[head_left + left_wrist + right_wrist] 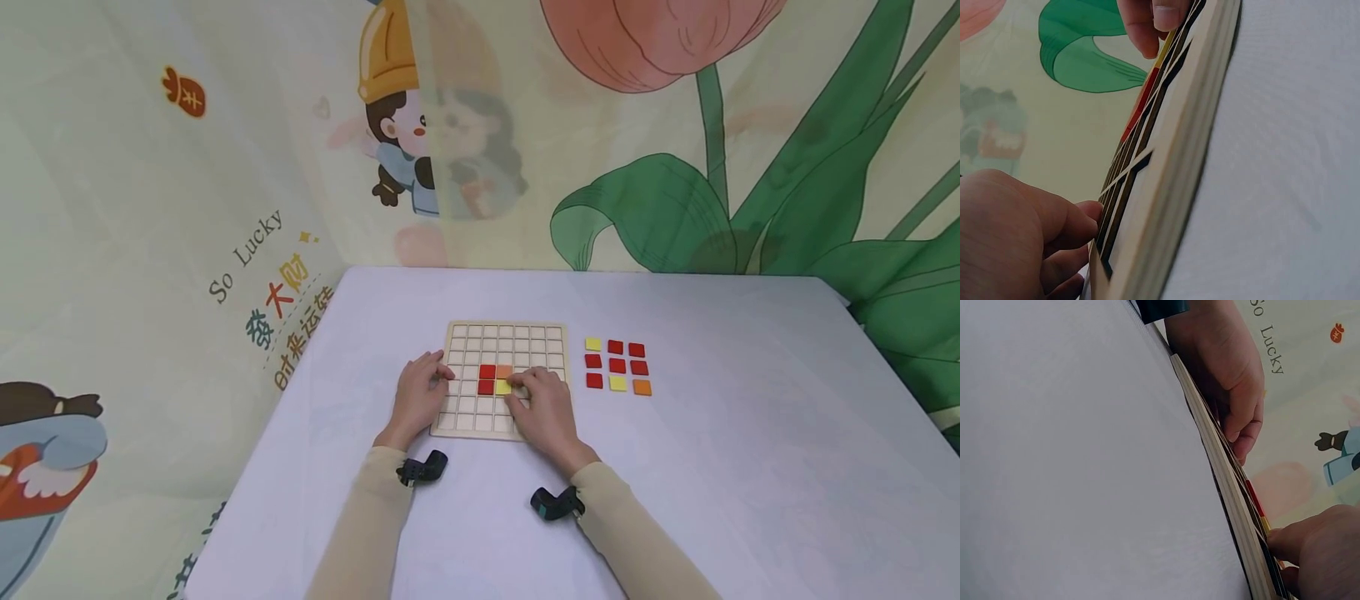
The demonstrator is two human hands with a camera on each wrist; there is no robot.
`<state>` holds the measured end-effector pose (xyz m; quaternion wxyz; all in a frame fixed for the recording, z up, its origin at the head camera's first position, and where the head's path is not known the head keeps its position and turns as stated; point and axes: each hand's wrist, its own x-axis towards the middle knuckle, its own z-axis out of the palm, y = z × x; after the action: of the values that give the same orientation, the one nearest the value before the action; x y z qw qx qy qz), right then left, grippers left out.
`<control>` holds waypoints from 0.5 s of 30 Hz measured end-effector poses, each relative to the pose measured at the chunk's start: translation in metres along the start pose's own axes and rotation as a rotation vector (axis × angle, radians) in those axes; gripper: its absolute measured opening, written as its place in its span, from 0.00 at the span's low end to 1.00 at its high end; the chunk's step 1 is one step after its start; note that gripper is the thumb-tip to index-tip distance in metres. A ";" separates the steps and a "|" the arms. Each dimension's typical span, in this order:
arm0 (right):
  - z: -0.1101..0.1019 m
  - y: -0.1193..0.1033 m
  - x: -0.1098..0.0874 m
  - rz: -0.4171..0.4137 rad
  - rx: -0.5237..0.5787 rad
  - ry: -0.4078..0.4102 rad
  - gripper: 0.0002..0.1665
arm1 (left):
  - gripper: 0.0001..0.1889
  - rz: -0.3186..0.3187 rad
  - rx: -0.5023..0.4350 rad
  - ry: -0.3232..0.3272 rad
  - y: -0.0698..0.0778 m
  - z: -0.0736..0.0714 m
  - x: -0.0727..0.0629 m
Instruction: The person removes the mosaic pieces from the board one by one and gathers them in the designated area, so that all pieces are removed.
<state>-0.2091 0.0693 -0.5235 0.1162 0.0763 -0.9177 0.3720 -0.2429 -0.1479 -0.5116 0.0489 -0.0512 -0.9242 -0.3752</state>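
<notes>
Wooden grid board point(480, 422): one, lying flat on the white desk point(750, 467), under both hands.
Right hand point(547, 412): thumb and forefinger bent, apparently pinching the yellow tile point(502, 387) by its near and far edges.
Left hand point(418, 396): fingers loosely bent, resting at the board's left rim.
Seating technique: in judgement, keep the piece level, square it to the cell walls and release evenly, leaving its neighbours undisturbed; light left-hand contact should steady the board.
Pieces on board: four; two red tiles point(487, 387), one orange tile point(505, 372), one yellow.
Pieces right of board: nine, in three rows; six loose red tiles point(617, 365), two loose yellow tiles point(617, 383), one loose orange tile point(642, 387).
</notes>
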 end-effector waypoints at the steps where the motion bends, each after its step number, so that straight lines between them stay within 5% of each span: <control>1: 0.000 0.000 0.000 0.000 -0.006 0.000 0.14 | 0.07 0.003 -0.003 0.001 0.000 0.000 0.000; 15: 0.003 -0.002 0.003 0.019 -0.033 -0.009 0.16 | 0.07 0.006 0.000 0.007 -0.001 0.001 0.000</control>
<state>-0.2122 0.0653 -0.5234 0.1096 0.0673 -0.9249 0.3578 -0.2430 -0.1479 -0.5132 0.0534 -0.0529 -0.9239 -0.3752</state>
